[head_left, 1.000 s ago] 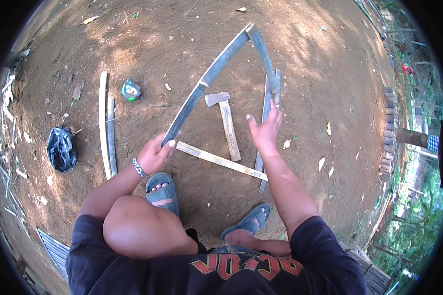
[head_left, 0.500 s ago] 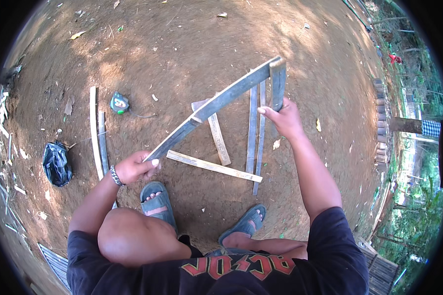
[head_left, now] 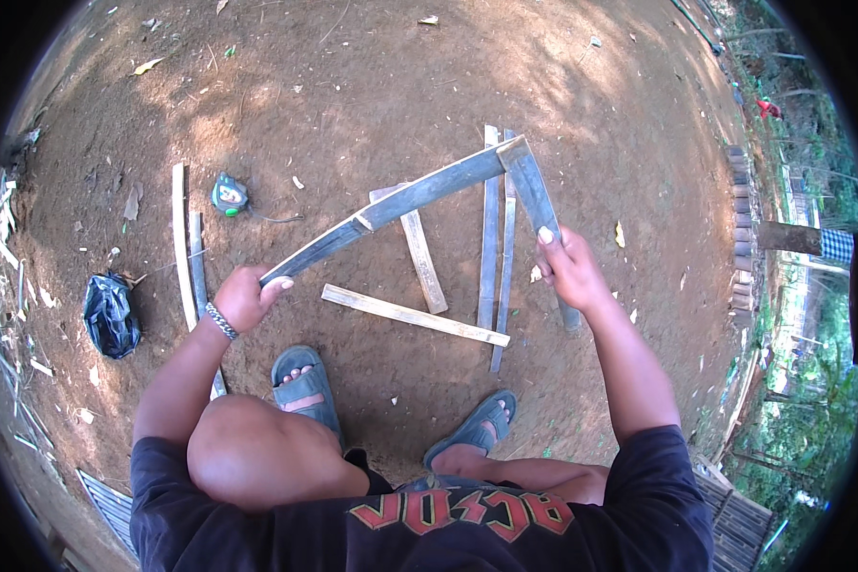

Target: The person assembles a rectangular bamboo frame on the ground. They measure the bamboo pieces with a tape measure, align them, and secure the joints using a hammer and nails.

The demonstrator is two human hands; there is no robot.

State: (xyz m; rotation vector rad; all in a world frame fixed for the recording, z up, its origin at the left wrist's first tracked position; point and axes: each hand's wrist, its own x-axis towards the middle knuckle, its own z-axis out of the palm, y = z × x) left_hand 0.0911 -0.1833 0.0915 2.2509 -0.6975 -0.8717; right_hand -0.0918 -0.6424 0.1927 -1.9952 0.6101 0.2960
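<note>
My left hand (head_left: pixel 248 297) is closed on the near end of a long dark bamboo slat (head_left: pixel 429 194), thumb on top. That slat slants up to the right and meets a shorter bamboo slat (head_left: pixel 532 191) at a corner, where their ends overlap. Around the shorter slat my right hand (head_left: pixel 572 270) is closed, with the slat's lower end sticking out below the fingers. Whether the corner is fastened I cannot tell. Under the held pair, two narrow dark slats (head_left: pixel 488 257) lie side by side on the dirt, near two paler bamboo pieces (head_left: pixel 415 316) (head_left: pixel 423 262).
Left of me lie two more long slats (head_left: pixel 183 248). Beside them are a green-and-black tape measure (head_left: pixel 228 194) with its tape end out and a black plastic bag (head_left: pixel 111 316). My sandalled feet (head_left: pixel 305 386) rest on the bare dirt. A row of short logs (head_left: pixel 740 238) edges the right side.
The joined slats have come down and tilted, their corner moving lower and left. My right hand has dropped slightly, and the shorter slat now slants down to the right. My left hand has risen a little.
</note>
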